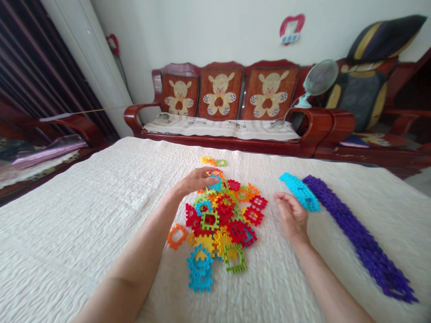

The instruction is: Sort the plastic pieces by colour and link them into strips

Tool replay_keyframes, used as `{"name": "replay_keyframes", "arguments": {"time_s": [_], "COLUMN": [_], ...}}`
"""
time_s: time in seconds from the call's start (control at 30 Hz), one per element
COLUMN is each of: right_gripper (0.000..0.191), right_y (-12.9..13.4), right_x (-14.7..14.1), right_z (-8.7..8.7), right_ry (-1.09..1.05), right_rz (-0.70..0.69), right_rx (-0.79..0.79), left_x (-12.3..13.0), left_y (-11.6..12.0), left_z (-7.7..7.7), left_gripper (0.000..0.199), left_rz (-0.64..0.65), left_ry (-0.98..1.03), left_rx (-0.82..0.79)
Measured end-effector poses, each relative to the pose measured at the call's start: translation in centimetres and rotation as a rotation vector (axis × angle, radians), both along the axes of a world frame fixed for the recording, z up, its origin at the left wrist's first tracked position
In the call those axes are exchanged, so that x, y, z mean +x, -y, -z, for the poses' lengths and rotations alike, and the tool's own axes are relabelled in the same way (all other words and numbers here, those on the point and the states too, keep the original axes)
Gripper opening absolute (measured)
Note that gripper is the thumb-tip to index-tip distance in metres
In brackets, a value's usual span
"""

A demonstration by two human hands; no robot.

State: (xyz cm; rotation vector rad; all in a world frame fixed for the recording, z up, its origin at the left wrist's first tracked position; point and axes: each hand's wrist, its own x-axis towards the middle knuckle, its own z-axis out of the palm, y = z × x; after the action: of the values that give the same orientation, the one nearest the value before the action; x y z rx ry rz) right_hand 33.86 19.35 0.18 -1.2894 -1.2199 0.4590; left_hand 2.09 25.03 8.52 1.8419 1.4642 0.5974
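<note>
A heap of flat plastic interlocking building pieces with notched edges lies on the white quilted cover; red window pieces (253,216), a green frame (234,258), yellow pieces and an orange ring (177,236) are among them. At the far side of the heap, my left hand (195,180) has its fingers and thumb around a blue piece (214,183). To the right of the heap, my right hand (292,217) is loosely curled, with nothing visible in it. Just beyond its knuckles lies a light blue strip of joined pieces (303,193), beside a long purple strip (362,240).
A few yellow, orange and green pieces (221,162) lie beyond the heap. Past the covered surface stands a wooden sofa (218,140) with bear cushions (219,93). A small fan (319,78) is on its right arm, and a dark curtain (57,58) hangs at left.
</note>
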Motion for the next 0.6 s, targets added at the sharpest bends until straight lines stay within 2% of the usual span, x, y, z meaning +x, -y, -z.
{"name": "replay_keyframes", "arguments": {"time_s": [0.07, 0.1, 0.13, 0.2, 0.23, 0.3, 0.43, 0.6], "right_gripper": [0.028, 0.028, 0.027, 0.026, 0.026, 0.027, 0.029, 0.027], "right_y": [-0.3, -0.4, -0.5, -0.4, -0.4, -0.3, -0.3, -0.2], "right_x": [0.4, 0.4, 0.4, 0.2, 0.1, 0.0, 0.0, -0.1], "right_z": [0.3, 0.4, 0.4, 0.4, 0.3, 0.3, 0.1, -0.2], "right_ry": [-0.102, -0.113, -0.100, -0.047, -0.025, -0.009, 0.004, 0.028], "right_rz": [-0.002, -0.021, -0.043, -0.066, -0.067, -0.061, -0.055, -0.058], "right_rx": [-0.008, -0.012, -0.022, -0.050, -0.063, -0.081, -0.095, -0.092], "left_x": [0.0, -0.3, -0.7, -1.6, -1.8, -1.7, -0.2, 0.5], "left_y": [0.1, 0.1, 0.2, 0.6, 0.8, 1.2, 1.6, 1.3], "left_z": [-0.1, -0.2, -0.4, -0.9, -1.1, -1.4, -1.2, -0.2], "left_gripper": [0.051, 0.046, 0.039, 0.029, 0.027, 0.028, 0.026, 0.019], "left_rz": [-0.024, -0.018, 0.019, 0.172, 0.245, 0.311, 0.309, 0.333], "left_ry": [0.058, 0.007, -0.074, -0.256, -0.339, -0.484, -0.678, -0.703], "left_rx": [0.052, 0.042, 0.010, -0.088, -0.127, -0.151, -0.093, -0.006]}}
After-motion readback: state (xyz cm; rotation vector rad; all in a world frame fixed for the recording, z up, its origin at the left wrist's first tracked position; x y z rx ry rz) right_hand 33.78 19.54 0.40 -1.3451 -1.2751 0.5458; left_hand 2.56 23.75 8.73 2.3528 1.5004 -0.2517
